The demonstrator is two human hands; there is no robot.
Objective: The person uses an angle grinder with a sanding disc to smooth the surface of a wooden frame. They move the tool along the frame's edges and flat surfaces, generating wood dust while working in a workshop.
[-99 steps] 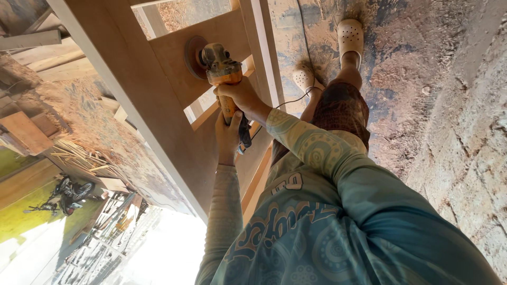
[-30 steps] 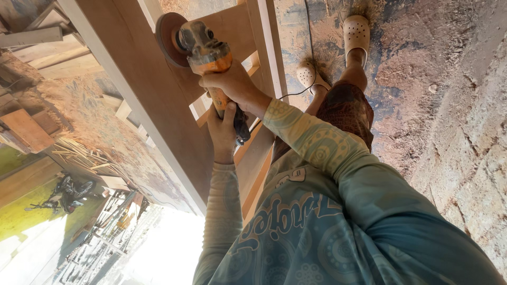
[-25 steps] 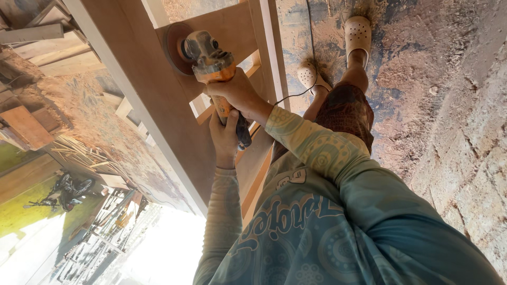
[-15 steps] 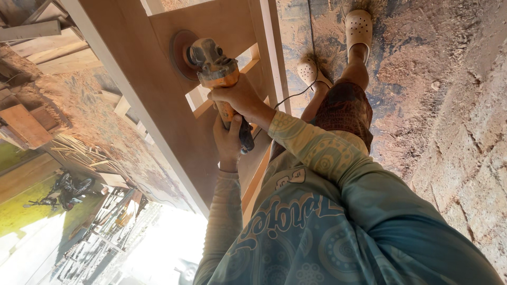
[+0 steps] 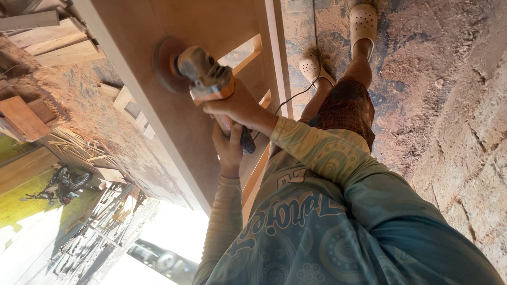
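Note:
An orange and grey angle grinder (image 5: 203, 74) with a round sanding disc (image 5: 165, 64) presses flat against a large brown wooden door panel (image 5: 158, 31). My right hand (image 5: 237, 105) grips the grinder's body from above. My left hand (image 5: 229, 148) wraps the dark rear handle just behind it. Both arms wear long patterned teal sleeves. The grinder's black cord (image 5: 296, 95) trails toward my legs. Rectangular openings (image 5: 245, 50) cut through the panel just right of the tool.
My feet in pale perforated clogs (image 5: 364, 21) stand on a dusty, sawdust-covered floor (image 5: 449, 79). Wood offcuts and planks (image 5: 47, 42) lie at the left. A parked motorbike (image 5: 63, 184) and bright daylight show at the lower left.
The grinder has slid along the panel toward the left, both hands moving with it. The view has shifted slightly closer.

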